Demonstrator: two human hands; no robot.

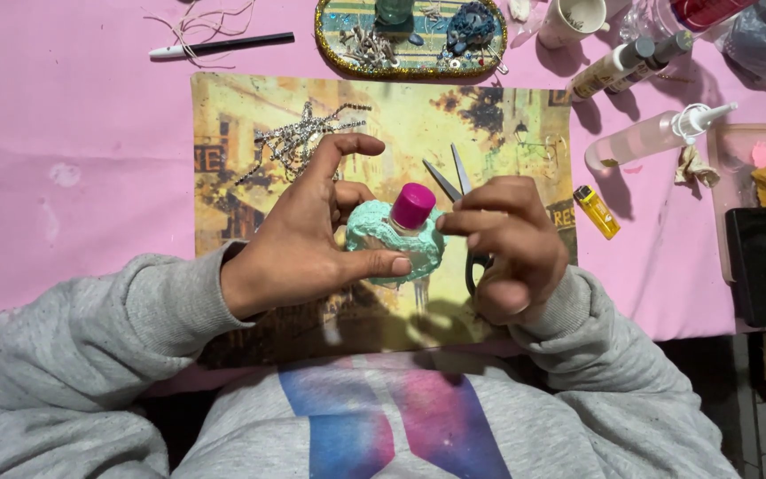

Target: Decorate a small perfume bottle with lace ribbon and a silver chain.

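Observation:
My left hand (308,231) holds a small bottle (396,244) wrapped in mint-green lace, with a magenta cap (413,205), thumb on its front and fingers behind. My right hand (507,248) pinches the lace at the bottle's right side while also gripping scissors (449,177), whose blades point up and away behind the bottle. Both hands hover over a yellow printed mat (489,124) on the pink tablecloth (73,133).
Silver rhinestone strands (299,137) lie on the mat's left. An oval glittery tray (411,40) of trinkets sits at the back, beside a pen (223,44), glue bottles (618,66), a spray bottle (653,133), a yellow lighter (597,211), a cup (569,19) and a black box (760,266).

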